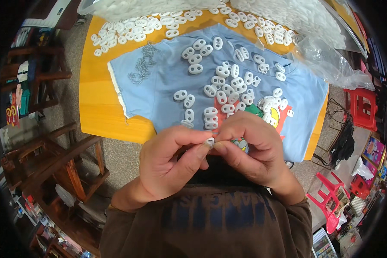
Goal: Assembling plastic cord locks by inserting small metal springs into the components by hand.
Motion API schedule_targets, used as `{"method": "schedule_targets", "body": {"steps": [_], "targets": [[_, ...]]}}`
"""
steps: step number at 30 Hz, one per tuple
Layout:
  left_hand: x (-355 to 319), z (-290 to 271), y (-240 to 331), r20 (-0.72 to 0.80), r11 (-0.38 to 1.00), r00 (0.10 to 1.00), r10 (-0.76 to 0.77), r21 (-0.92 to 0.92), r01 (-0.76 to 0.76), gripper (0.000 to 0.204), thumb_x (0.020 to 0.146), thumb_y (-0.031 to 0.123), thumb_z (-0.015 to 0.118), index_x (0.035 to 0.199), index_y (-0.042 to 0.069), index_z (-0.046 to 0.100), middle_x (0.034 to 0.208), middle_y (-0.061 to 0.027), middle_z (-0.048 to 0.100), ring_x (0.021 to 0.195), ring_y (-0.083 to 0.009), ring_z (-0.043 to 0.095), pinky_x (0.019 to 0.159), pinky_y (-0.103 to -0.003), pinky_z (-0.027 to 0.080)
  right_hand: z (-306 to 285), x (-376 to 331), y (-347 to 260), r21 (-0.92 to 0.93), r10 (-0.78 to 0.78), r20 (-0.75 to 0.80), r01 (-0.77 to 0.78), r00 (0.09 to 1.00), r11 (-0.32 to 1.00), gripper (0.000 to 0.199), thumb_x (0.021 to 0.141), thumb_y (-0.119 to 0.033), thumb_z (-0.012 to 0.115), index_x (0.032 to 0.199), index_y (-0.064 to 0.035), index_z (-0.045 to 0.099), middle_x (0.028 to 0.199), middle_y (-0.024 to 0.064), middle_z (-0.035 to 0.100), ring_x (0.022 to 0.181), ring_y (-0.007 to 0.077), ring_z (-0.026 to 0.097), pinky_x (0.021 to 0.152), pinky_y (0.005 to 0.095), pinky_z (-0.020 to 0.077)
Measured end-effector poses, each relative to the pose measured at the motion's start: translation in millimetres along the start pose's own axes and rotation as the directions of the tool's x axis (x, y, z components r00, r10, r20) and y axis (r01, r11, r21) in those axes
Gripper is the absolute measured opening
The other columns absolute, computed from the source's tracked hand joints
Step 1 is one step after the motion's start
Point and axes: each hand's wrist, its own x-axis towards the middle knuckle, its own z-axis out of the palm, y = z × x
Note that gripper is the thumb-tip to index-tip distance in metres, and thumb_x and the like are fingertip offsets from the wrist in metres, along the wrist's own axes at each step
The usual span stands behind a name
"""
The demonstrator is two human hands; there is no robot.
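Observation:
Close in front of my chest, both hands meet over a small white plastic cord lock piece (pixel 209 140) with a dark hole showing. My left hand (pixel 170 157) pinches it between thumb and forefinger. Right beside it, the thumb and forefinger of my right hand (pixel 253 146) are pressed together at its edge; anything between them is hidden. Beyond my hands, several white oval two-holed cord locks (pixel 221 97) lie scattered on a blue printed T-shirt (pixel 167 86). A pile of small metal springs (pixel 145 62) rests on its left sleeve.
The shirt covers a yellow tabletop (pixel 96 94). More white pieces (pixel 133 31) are heaped along the far edge, by large clear bags (pixel 288 19) of white parts. Wooden chairs (pixel 73 167) stand at left, red plastic stools (pixel 360 109) at right.

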Motion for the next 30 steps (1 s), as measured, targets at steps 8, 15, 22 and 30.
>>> {"method": "schedule_targets", "body": {"steps": [8, 15, 22, 30], "targets": [[0.6, 6.2, -1.0, -0.047, 0.984, 0.998, -0.039, -0.177, 0.030, 0.019, 0.086, 0.002, 0.052, 0.104, 0.000, 0.048, 0.084, -0.0105, 0.057, 0.064, -0.0121, 0.057, 0.059, -0.022, 0.047, 4.1, 0.6, 2.0, 0.020, -0.053, -0.083, 0.054, 0.995, 0.998, 0.007, 0.074, 0.000, 0.062, 0.079, -0.0048, 0.058, 0.069, 0.0032, 0.057, 0.061, 0.0184, 0.053, 0.057, 0.0283, 0.0403], [-0.7, 10.5, -7.9, -0.053, 0.986, 0.998, -0.029, -0.168, 0.020, 0.018, 0.086, 0.002, 0.052, 0.103, 0.000, 0.048, 0.084, -0.0114, 0.058, 0.064, -0.0125, 0.057, 0.059, -0.022, 0.047, 12.7, -1.6, 3.8, 0.000, -0.074, -0.170, 0.075, 0.983, 0.997, 0.007, 0.075, 0.000, 0.060, 0.079, -0.0053, 0.057, 0.066, 0.0032, 0.057, 0.060, 0.0205, 0.052, 0.056, 0.0307, 0.0398], [-3.2, 12.3, -20.3, -0.086, 0.993, 0.996, -0.006, -0.117, -0.004, 0.019, 0.084, -0.006, 0.049, 0.103, -0.001, 0.049, 0.085, -0.0095, 0.058, 0.065, -0.0095, 0.056, 0.058, -0.021, 0.048, 11.6, -8.3, 16.8, -0.124, -0.116, -0.157, 0.097, 0.981, 0.987, 0.005, 0.077, -0.003, 0.061, 0.081, -0.0050, 0.058, 0.072, 0.0051, 0.057, 0.067, 0.0215, 0.054, 0.060, 0.0300, 0.0407], [8.9, 20.0, -11.7, -0.205, 0.950, 0.968, -0.143, -0.303, 0.076, 0.014, 0.083, -0.002, 0.051, 0.097, -0.001, 0.049, 0.077, -0.0130, 0.060, 0.058, -0.0126, 0.056, 0.054, -0.022, 0.047, -24.4, -31.3, 3.0, -0.261, -0.139, -0.244, 0.073, 0.960, 0.963, 0.021, 0.073, -0.004, 0.065, 0.094, -0.0014, 0.059, 0.085, 0.0107, 0.058, 0.076, 0.0236, 0.055, 0.069, 0.0311, 0.0425]]}}
